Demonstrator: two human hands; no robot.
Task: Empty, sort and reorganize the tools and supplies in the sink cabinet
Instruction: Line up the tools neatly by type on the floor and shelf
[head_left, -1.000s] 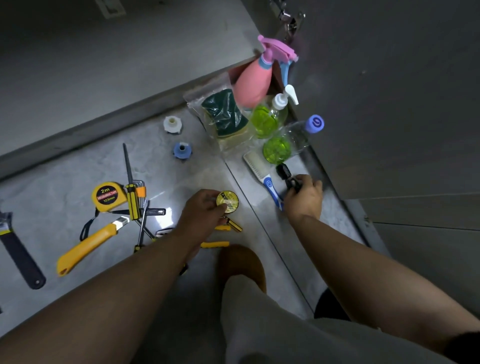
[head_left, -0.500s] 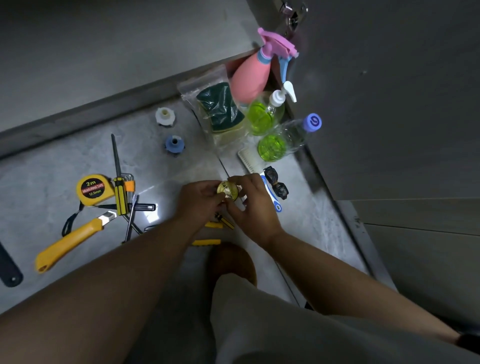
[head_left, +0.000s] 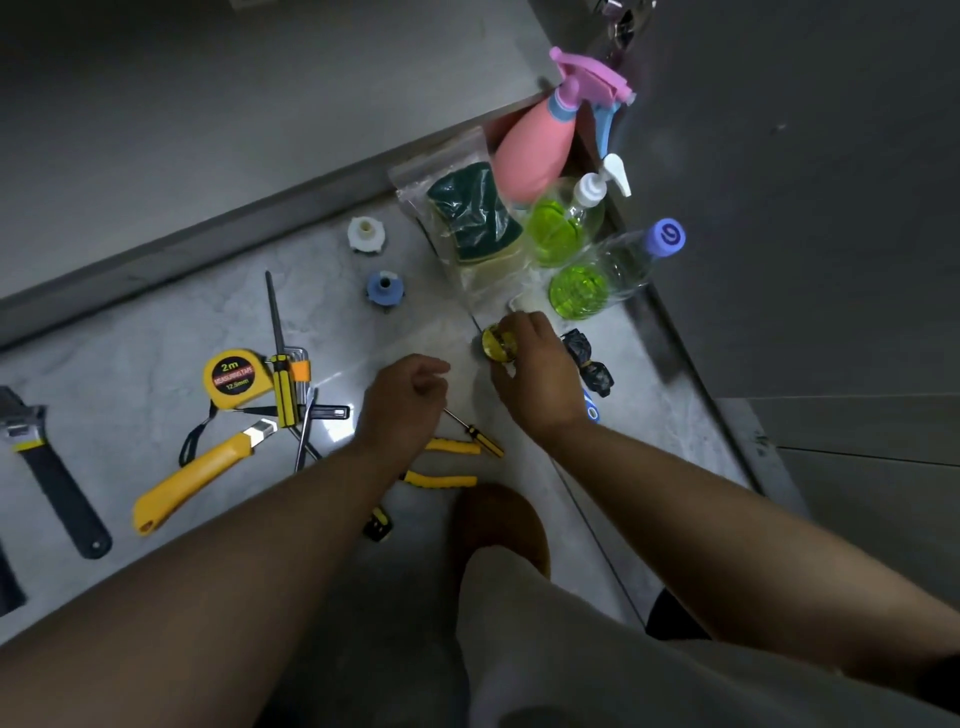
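Note:
My right hand (head_left: 537, 374) grips a small yellow tape roll (head_left: 494, 343) just above the grey floor, in front of the two green-liquid bottles (head_left: 582, 286). My left hand (head_left: 402, 402) hangs over the floor with loosely curled fingers and holds nothing. Yellow-handled pliers (head_left: 447, 462) and a small screwdriver (head_left: 475, 434) lie under it. A black bundle (head_left: 589, 361) and a blue-handled brush (head_left: 592, 410) lie right of my right hand, the brush mostly hidden.
To the left lie a yellow tape measure (head_left: 236, 376), a screwdriver set (head_left: 283, 382), a yellow utility knife (head_left: 200, 467) and a black wrench (head_left: 47, 462). White (head_left: 366, 235) and blue (head_left: 385, 288) fittings, a bagged sponge (head_left: 470, 218) and a pink spray bottle (head_left: 540, 150) stand near the cabinet door (head_left: 805, 197).
The tape roll passed from my left hand to my right hand, which carried it right toward the bottles. My left hand let go and drew back.

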